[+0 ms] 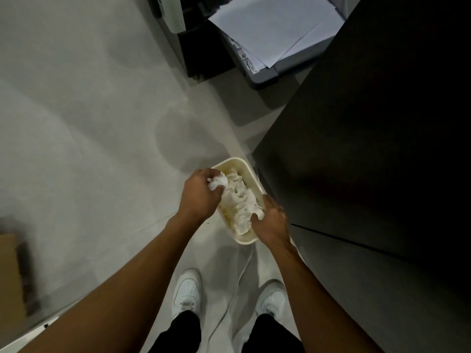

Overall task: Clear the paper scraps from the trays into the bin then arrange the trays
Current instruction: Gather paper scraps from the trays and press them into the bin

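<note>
A cream rectangular tray is held in front of me above the floor, full of crumpled white paper scraps. My left hand is at the tray's left side, and its fingers pinch a crumpled white scrap just above the heap. My right hand grips the tray's near right corner, with fingers curled over the rim into the paper. No bin is in view.
A tall dark cabinet stands close on the right. A printer with loose white sheets sits at the top. A cardboard box lies at the left edge. A white cable runs over the floor by my white shoes.
</note>
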Demonstrator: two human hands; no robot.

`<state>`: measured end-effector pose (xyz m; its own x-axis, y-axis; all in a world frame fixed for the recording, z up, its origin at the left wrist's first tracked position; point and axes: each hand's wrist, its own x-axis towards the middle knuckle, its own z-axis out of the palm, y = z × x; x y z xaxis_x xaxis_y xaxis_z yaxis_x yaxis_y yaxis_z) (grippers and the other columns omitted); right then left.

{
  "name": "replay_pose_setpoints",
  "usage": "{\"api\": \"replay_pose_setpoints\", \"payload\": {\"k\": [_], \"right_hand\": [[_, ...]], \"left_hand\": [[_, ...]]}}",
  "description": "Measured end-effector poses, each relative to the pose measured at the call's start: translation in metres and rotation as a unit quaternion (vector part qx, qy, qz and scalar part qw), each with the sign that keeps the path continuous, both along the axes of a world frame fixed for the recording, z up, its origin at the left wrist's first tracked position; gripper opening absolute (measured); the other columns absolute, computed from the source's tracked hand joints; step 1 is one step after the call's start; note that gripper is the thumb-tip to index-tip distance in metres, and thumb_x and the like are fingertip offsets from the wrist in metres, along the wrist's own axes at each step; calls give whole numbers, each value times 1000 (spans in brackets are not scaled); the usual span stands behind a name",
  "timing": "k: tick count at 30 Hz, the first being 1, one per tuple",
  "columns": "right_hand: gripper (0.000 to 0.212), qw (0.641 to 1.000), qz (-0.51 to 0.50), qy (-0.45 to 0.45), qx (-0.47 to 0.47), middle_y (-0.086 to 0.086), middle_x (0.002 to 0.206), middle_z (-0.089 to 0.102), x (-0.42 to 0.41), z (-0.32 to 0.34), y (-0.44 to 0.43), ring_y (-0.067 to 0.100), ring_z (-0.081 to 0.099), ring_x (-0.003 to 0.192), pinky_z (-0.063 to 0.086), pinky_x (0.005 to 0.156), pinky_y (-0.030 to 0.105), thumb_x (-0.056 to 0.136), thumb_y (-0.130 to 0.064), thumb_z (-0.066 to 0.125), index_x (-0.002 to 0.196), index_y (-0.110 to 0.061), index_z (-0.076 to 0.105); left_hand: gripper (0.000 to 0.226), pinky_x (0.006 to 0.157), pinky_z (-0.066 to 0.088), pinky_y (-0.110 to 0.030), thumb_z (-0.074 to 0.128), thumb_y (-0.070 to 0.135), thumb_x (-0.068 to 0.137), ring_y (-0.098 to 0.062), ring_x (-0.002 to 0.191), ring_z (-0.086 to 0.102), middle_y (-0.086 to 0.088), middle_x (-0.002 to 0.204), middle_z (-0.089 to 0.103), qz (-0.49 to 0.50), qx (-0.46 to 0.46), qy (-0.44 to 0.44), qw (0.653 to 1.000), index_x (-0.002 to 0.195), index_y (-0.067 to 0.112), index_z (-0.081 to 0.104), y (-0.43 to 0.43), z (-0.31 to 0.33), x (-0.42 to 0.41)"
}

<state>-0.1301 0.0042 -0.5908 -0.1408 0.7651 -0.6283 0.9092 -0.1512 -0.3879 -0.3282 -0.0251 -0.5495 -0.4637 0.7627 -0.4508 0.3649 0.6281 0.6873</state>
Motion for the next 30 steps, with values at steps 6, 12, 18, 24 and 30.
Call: {"api": "replay_pose_setpoints", "payload": {"k": [6,12,18,24,30], "right_hand": [[71,1000,-7,5,-5,1,162,39,3,-1,3,27,36,148,39,117,41,93,-26,65,157,-17,39],[65,999,-30,15,-11,2,142,60,3,19,3,29,59,129,58,99,50,82,-37,66,145,-23,52],[61,999,-28,40,-2,2,140,61,-6,99,-5,29,60,126,57,101,49,88,-33,73,145,-21,53],[55,996,-33,76,12,4,138,63,-20,215,-11,28,62,124,56,103,46,95,-33,69,147,-22,53],[62,987,-85,137,25,5,144,59,-22,338,-20,23,58,128,44,104,27,93,-26,71,152,-25,49]], "left_hand": [[73,111,43,-42,75,30,89,-34,134,51,-11,152,49,-156,-113,20,981,154,18,43,17,-23,13],[52,101,47,-35,69,31,93,-31,123,61,-9,139,61,-147,-140,21,979,141,15,57,0,-9,12],[39,97,46,-28,67,29,95,-23,112,66,-5,125,69,-147,-136,4,980,131,15,64,-12,63,10],[37,93,49,-27,69,27,94,-22,108,67,-4,122,71,-134,-88,1,987,128,13,67,-11,172,8],[36,91,49,-28,71,24,94,-22,107,65,-6,120,70,-120,-50,-25,991,128,12,65,-13,290,13]]}}
